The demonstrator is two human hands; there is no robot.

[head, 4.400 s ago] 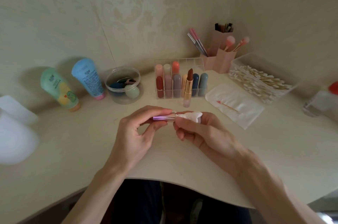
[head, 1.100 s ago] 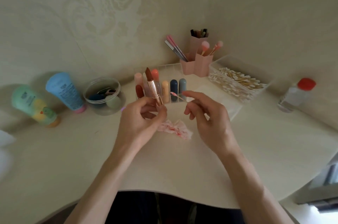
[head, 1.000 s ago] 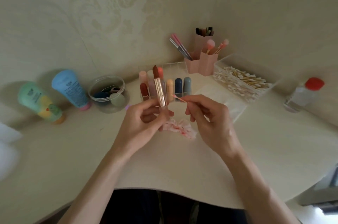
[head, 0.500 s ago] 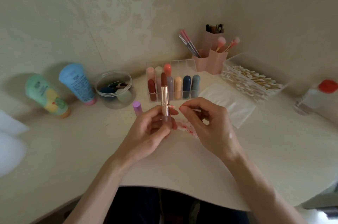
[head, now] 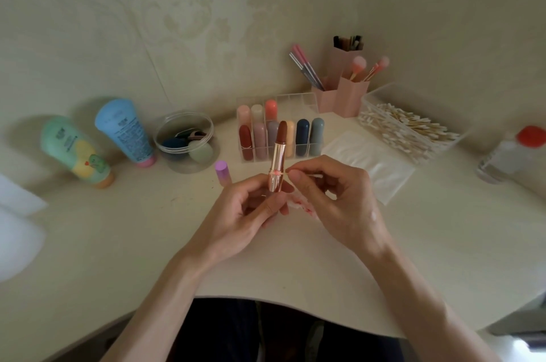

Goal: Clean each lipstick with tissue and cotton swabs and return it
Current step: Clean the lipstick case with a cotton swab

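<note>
Here, the cream desk point(head: 413, 243) carries a clear rack point(head: 295, 98) of capped lipsticks point(head: 302, 137) at the back. In front of it, the left hand point(head: 236, 219) grips an uncapped rose-gold lipstick point(head: 279, 154) upright by its base. The right hand point(head: 339, 202) pinches a cotton swab point(head: 280, 173), its pink-stained tip touching the tube's collar.

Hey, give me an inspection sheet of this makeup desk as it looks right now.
Surface: pale desk, stained tissue lying beneath the hands.
Job's things: open lipstick upright; cotton swab tip at its collar; rack of lipsticks; swab box.
Clutter: purple cylinder, green tube, blue tube, jar, red-capped bottle, brush holder.
Hands: left hand grips lipstick; right hand pinches swab.
Cables: nothing seen.
Surroundings: patterned wall.
</note>
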